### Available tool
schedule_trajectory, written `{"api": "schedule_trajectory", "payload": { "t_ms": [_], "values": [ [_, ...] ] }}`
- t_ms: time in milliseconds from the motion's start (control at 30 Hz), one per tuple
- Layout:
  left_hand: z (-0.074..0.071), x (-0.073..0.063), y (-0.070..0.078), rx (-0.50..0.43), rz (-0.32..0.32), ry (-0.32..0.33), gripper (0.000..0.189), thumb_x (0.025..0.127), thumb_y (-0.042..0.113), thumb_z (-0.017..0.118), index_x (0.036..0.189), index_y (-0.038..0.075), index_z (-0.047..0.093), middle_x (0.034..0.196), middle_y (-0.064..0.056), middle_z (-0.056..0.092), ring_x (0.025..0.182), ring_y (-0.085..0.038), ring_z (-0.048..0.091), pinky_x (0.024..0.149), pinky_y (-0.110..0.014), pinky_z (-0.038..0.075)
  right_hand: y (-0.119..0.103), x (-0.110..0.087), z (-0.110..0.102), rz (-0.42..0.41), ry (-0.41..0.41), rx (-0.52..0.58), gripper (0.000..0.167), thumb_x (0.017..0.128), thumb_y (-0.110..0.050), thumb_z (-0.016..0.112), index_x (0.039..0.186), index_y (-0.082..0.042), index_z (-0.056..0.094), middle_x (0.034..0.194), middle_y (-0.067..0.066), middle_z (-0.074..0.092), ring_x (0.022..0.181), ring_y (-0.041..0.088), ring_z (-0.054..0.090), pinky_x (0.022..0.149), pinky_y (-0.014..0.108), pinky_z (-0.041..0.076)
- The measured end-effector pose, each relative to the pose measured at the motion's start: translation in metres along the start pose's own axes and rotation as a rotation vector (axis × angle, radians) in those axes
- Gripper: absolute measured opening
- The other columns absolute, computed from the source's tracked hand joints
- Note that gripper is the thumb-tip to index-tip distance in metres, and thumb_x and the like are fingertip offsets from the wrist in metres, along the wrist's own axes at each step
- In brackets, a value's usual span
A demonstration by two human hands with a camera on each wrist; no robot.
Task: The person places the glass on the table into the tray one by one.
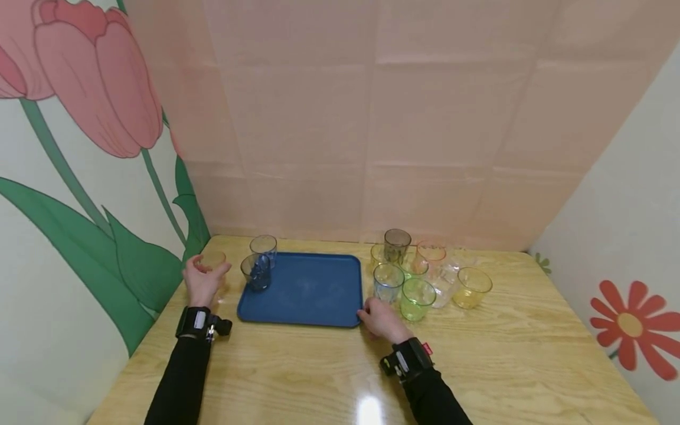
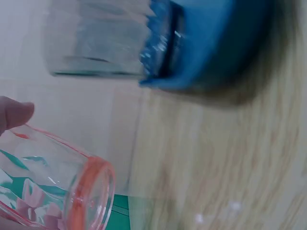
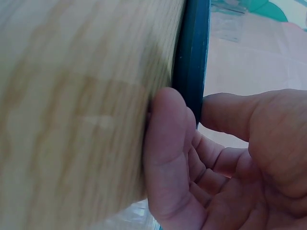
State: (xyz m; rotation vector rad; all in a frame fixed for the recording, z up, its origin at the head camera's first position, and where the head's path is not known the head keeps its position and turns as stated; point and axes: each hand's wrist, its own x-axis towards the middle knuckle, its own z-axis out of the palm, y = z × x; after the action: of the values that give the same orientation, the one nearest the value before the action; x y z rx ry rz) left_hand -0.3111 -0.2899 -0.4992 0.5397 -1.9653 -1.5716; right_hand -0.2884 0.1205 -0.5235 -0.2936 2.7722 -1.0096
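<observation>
My left hand (image 1: 202,284) is to the left of the tray and holds a clear glass tumbler with an orange-pink tint (image 2: 88,191), tilted in the left wrist view, with the thumb at its rim. The blue tray (image 1: 313,295) lies flat on the table. At its front right corner is my right hand (image 1: 386,321), pinching the tray's edge between thumb (image 3: 225,112) and curled fingers. On the tray's left side stands a dark grey-blue tumbler (image 1: 256,273), with a clear tumbler (image 1: 264,247) just behind it at the back left corner.
Right of the tray several tinted tumblers stand close together, among them a blue one (image 1: 388,284), a green one (image 1: 417,300), a dark grey one (image 1: 396,245) and a yellow one (image 1: 471,288). A pinkish sheet (image 1: 372,147) hangs behind the wooden table (image 1: 297,372); painted walls flank it.
</observation>
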Motion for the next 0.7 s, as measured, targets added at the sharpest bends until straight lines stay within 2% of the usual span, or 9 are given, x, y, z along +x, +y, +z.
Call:
{"api": "schedule_trajectory", "payload": {
  "t_ms": [100, 233, 400, 700],
  "values": [
    [0.001, -0.003, 0.002, -0.075, -0.001, -0.013, 0.076, 0.081, 0.006, 0.082, 0.143, -0.004, 0.038, 0.112, -0.015, 0.045, 0.093, -0.016, 0.041, 0.076, -0.024, 0.036, 0.001, 0.000, 0.000, -0.001, 0.006, -0.004, 0.019, 0.100, -0.013, 0.062, 0.083, -0.006, 0.059, 0.061, 0.005, 0.056, 0.047, 0.016, 0.059, 0.049, 0.029, 0.046],
    [0.003, -0.007, 0.003, -0.135, -0.003, -0.058, 0.076, 0.081, 0.000, 0.080, 0.142, -0.005, 0.035, 0.117, -0.015, 0.045, 0.105, -0.023, 0.043, 0.084, -0.024, 0.036, 0.001, 0.000, 0.001, -0.004, 0.013, -0.011, 0.019, 0.100, -0.014, 0.062, 0.083, -0.007, 0.059, 0.060, 0.004, 0.056, 0.048, 0.016, 0.056, 0.049, 0.029, 0.044],
    [0.000, -0.013, 0.004, -0.139, -0.015, -0.081, 0.075, 0.083, 0.000, 0.079, 0.142, -0.005, 0.034, 0.122, -0.017, 0.046, 0.113, -0.027, 0.043, 0.089, -0.027, 0.036, 0.002, -0.001, 0.006, -0.045, 0.015, 0.003, 0.020, 0.100, -0.014, 0.062, 0.082, -0.008, 0.058, 0.060, 0.003, 0.054, 0.048, 0.016, 0.054, 0.050, 0.029, 0.043],
    [0.002, -0.018, 0.011, -0.137, -0.043, -0.123, 0.071, 0.085, 0.008, 0.080, 0.141, -0.003, 0.036, 0.118, -0.010, 0.047, 0.106, -0.020, 0.044, 0.088, -0.028, 0.038, 0.001, -0.001, 0.002, -0.045, 0.033, 0.000, 0.020, 0.100, -0.012, 0.062, 0.081, -0.007, 0.057, 0.060, 0.004, 0.054, 0.046, 0.016, 0.055, 0.049, 0.029, 0.043]
  ]
}}
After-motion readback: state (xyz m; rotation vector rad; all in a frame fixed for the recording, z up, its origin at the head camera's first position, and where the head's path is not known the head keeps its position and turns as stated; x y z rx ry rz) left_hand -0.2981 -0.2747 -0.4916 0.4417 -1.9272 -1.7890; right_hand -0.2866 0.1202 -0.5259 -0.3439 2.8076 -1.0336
